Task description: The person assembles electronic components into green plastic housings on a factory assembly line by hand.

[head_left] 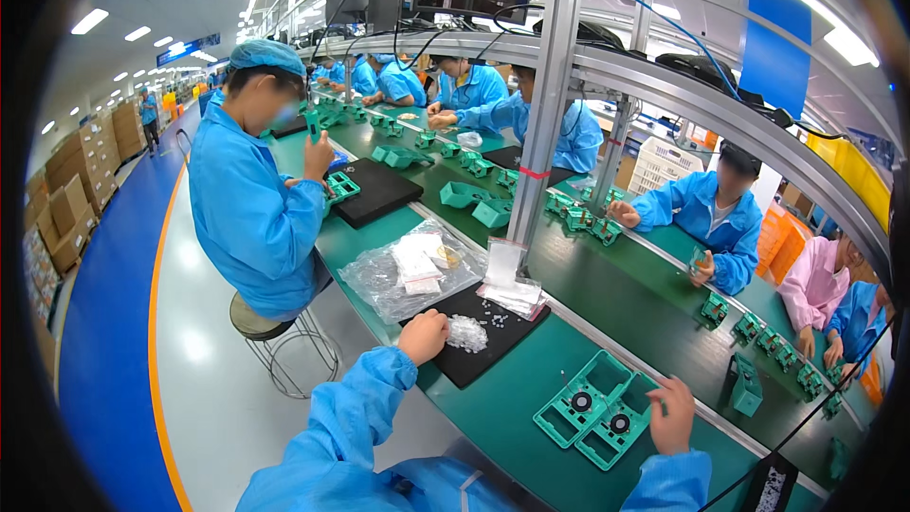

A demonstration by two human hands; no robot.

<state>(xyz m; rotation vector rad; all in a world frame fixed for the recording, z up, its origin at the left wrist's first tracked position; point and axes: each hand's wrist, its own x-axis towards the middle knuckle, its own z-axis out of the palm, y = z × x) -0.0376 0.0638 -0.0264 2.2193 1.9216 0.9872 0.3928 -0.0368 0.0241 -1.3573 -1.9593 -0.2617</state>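
Note:
My left hand point(424, 338) rests at the left edge of a black foam mat point(517, 336), its fingers curled together beside a heap of small clear plastic pieces point(465, 334). Whatever its fingertips may hold is hidden. More of the small pieces lie scattered to the right of the heap. At the lower right, two green plastic housings point(566, 442) lie side by side on the green bench, each with a round black part inside. Over the right edge of the right-hand housing hovers my right hand point(671, 417), fingers apart, holding nothing that I can see.
Clear plastic bags point(408, 270) with white packets lie beyond the mat, and white bags point(512, 286) overlap its far edge. A metal post point(545, 104) rises behind them. Green housings point(716, 307) line the conveyor point(645, 322). A co-worker point(256, 190) sits at the left.

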